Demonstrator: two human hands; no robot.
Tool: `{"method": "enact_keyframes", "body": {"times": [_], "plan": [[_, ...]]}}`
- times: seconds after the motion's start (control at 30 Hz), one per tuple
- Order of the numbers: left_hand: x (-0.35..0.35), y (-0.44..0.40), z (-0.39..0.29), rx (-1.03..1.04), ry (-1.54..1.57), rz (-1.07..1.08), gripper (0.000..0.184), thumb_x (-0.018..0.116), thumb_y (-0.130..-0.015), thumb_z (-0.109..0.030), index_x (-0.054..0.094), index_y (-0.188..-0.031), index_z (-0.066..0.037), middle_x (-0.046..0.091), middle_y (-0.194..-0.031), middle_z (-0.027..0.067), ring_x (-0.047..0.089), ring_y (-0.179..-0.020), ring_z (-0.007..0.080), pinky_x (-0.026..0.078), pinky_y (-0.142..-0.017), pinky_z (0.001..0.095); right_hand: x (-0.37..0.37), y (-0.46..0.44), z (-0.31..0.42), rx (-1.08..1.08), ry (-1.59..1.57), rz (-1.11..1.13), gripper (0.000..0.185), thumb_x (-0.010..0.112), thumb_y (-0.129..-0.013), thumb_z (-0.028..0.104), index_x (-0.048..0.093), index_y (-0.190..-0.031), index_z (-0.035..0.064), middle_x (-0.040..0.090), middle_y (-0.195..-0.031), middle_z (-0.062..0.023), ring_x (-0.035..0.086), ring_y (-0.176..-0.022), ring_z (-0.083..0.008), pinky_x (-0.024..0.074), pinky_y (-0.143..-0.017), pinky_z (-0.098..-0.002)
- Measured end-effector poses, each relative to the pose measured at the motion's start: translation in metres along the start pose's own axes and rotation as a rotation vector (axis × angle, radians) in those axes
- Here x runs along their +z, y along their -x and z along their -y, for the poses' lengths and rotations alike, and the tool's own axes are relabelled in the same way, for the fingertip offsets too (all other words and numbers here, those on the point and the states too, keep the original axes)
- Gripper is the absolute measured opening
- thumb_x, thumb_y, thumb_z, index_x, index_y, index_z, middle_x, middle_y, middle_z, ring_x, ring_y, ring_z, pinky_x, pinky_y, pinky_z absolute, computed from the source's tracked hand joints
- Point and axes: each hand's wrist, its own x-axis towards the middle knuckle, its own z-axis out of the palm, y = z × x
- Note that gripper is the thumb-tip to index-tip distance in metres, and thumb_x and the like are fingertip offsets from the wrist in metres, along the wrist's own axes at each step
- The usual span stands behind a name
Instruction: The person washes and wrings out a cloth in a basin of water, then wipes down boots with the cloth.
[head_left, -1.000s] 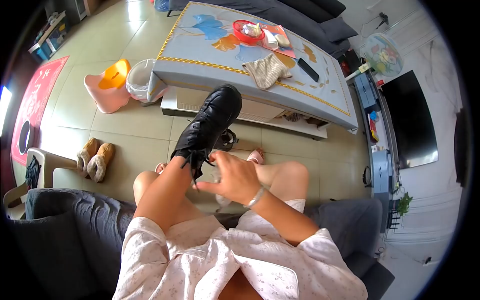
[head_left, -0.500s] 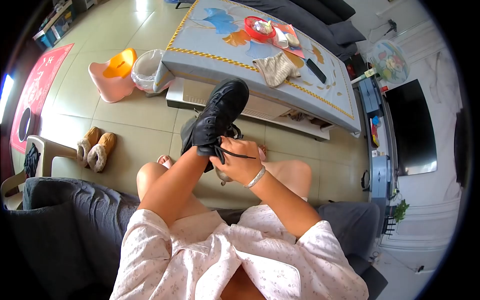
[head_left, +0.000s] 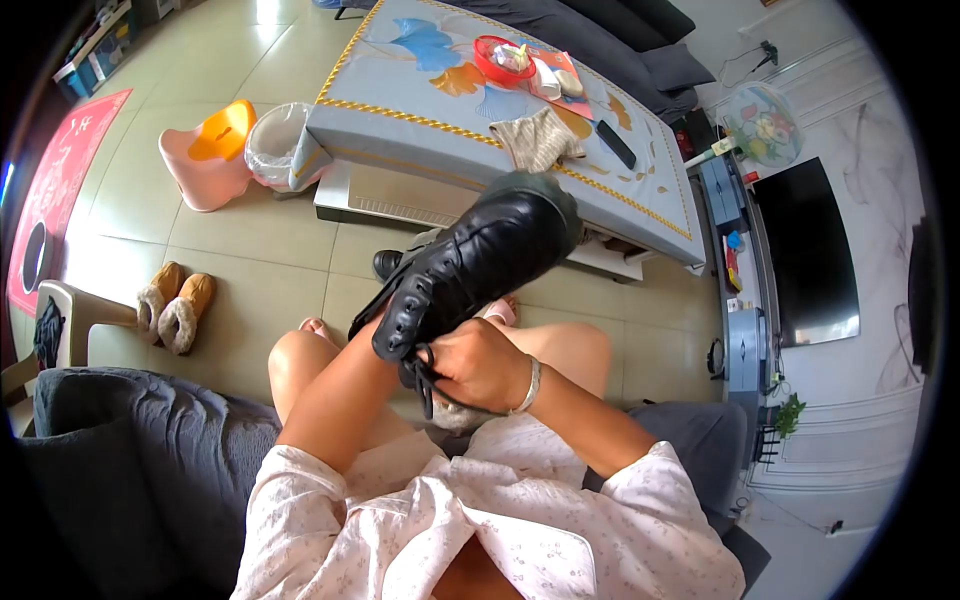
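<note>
A black lace-up shoe [head_left: 480,255] is raised in front of me, its sole end toward the coffee table and its laced opening toward my body. My left forearm runs up to the shoe, and my left hand is hidden in or behind it. Close to the opening, my right hand [head_left: 478,368] has its fingers closed on the black laces [head_left: 425,375], with loose ends hanging below. Part of another dark shoe [head_left: 386,264] shows on the floor behind. Under my right wrist is a pale greyish thing [head_left: 455,415] that I cannot make out.
Ahead, the coffee table [head_left: 400,145] holds a red basket [head_left: 503,60], a striped cloth [head_left: 538,140] and a black remote [head_left: 616,144]. Left of it are a bin [head_left: 272,145], a pink-orange potty [head_left: 208,155] and fur-lined brown slippers [head_left: 175,305]. A television [head_left: 808,250] is at right.
The black shoe has come nearer and tipped to the right, so more of its side shows. My right hand has moved slightly down with the laces, having closed on them since the earliest frame.
</note>
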Motion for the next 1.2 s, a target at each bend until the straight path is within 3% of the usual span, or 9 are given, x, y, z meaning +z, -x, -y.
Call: {"method": "enact_keyframes", "body": {"times": [0.17, 0.5, 0.53, 0.57, 0.8, 0.93, 1.03, 1.1, 1.2], "plan": [[0.003, 0.005, 0.005, 0.013, 0.010, 0.006, 0.010, 0.052, -0.093, -0.008, 0.061, -0.091, -0.005, 0.061, -0.081, 0.0048, 0.056, -0.067, 0.0096, 0.047, -0.062, 0.0223, -0.005, 0.001, 0.005, 0.001, 0.139, 0.148, 0.012, 0.065, -0.075, 0.014, 0.058, -0.073, 0.0047, 0.061, -0.068, -0.0128, 0.063, -0.064, -0.0333, 0.0520, -0.059, -0.0411], [0.033, -0.010, 0.004, -0.017, -0.030, 0.099, 0.011, 0.051, -0.093, -0.010, 0.061, -0.091, -0.006, 0.060, -0.081, 0.0045, 0.056, -0.067, 0.0098, 0.047, -0.062, 0.0224, 0.023, 0.015, 0.005, -0.132, -0.066, 0.024, 0.014, 0.062, -0.078, 0.017, 0.057, -0.079, 0.0041, 0.061, -0.073, -0.0144, 0.063, -0.069, -0.0349, 0.0523, -0.066, -0.0430], [0.038, -0.011, 0.006, -0.026, -0.036, 0.115, 0.011, 0.051, -0.093, -0.010, 0.061, -0.091, -0.006, 0.060, -0.081, 0.0045, 0.056, -0.067, 0.0098, 0.047, -0.062, 0.0225, 0.013, 0.015, 0.014, -0.077, -0.140, 0.176, 0.026, 0.062, -0.077, 0.012, 0.063, -0.100, 0.0016, 0.064, -0.100, -0.0178, 0.060, -0.101, -0.0381, 0.0473, -0.094, -0.0457], [0.042, -0.013, 0.008, -0.034, -0.039, 0.129, 0.011, 0.051, -0.093, -0.010, 0.061, -0.091, -0.006, 0.060, -0.081, 0.0044, 0.056, -0.067, 0.0098, 0.047, -0.062, 0.0225, 0.002, 0.012, 0.028, -0.117, -0.079, 0.114, 0.032, 0.061, -0.076, 0.014, 0.063, -0.105, 0.0020, 0.064, -0.105, -0.0177, 0.060, -0.105, -0.0375, 0.0457, -0.098, -0.0454], [0.053, -0.006, 0.014, -0.094, -0.073, 0.167, 0.011, 0.051, -0.093, -0.011, 0.060, -0.091, -0.006, 0.059, -0.081, 0.0042, 0.055, -0.067, 0.0099, 0.047, -0.062, 0.0226, 0.004, 0.016, 0.040, -0.138, -0.266, 0.235, 0.038, 0.059, -0.084, 0.018, 0.060, -0.118, 0.0017, 0.062, -0.115, -0.0197, 0.058, -0.112, -0.0362, 0.0420, -0.103, -0.0440], [0.053, -0.002, 0.011, -0.107, -0.080, 0.172, 0.012, 0.050, -0.094, -0.012, 0.060, -0.091, -0.006, 0.059, -0.081, 0.0041, 0.055, -0.067, 0.0100, 0.047, -0.062, 0.0227, 0.024, 0.029, 0.022, 0.013, -0.330, 0.488, 0.045, 0.057, -0.087, 0.007, 0.053, -0.131, 0.0012, 0.055, -0.132, -0.0186, 0.049, -0.127, -0.0342, 0.0335, -0.110, -0.0408], [0.052, -0.001, 0.010, -0.113, -0.080, 0.176, 0.012, 0.050, -0.094, -0.013, 0.060, -0.091, -0.006, 0.059, -0.081, 0.0040, 0.055, -0.067, 0.0100, 0.047, -0.062, 0.0228, 0.027, 0.031, 0.023, -0.082, -0.257, 0.320, 0.045, 0.057, -0.087, 0.007, 0.053, -0.132, 0.0018, 0.055, -0.132, -0.0188, 0.049, -0.126, -0.0350, 0.0339, -0.110, -0.0404], [0.052, 0.000, 0.010, -0.119, -0.081, 0.178, 0.012, 0.050, -0.094, -0.013, 0.060, -0.091, -0.006, 0.059, -0.081, 0.0039, 0.055, -0.067, 0.0101, 0.046, -0.062, 0.0228, 0.011, 0.025, 0.030, 0.099, -0.459, 0.557, 0.044, 0.057, -0.087, 0.008, 0.054, -0.130, 0.0011, 0.055, -0.131, -0.0197, 0.050, -0.125, -0.0355, 0.0341, -0.110, -0.0397], [0.052, -0.004, 0.007, -0.106, -0.090, 0.178, 0.012, 0.050, -0.094, -0.014, 0.060, -0.091, -0.007, 0.059, -0.081, 0.0038, 0.055, -0.067, 0.0101, 0.046, -0.062, 0.0229, 0.007, 0.018, 0.038, -0.054, -0.532, 0.310, 0.043, 0.058, -0.084, 0.010, 0.056, -0.126, 0.0019, 0.063, -0.114, -0.0216, 0.059, -0.110, -0.0364, 0.0443, -0.099, -0.0416]]}}
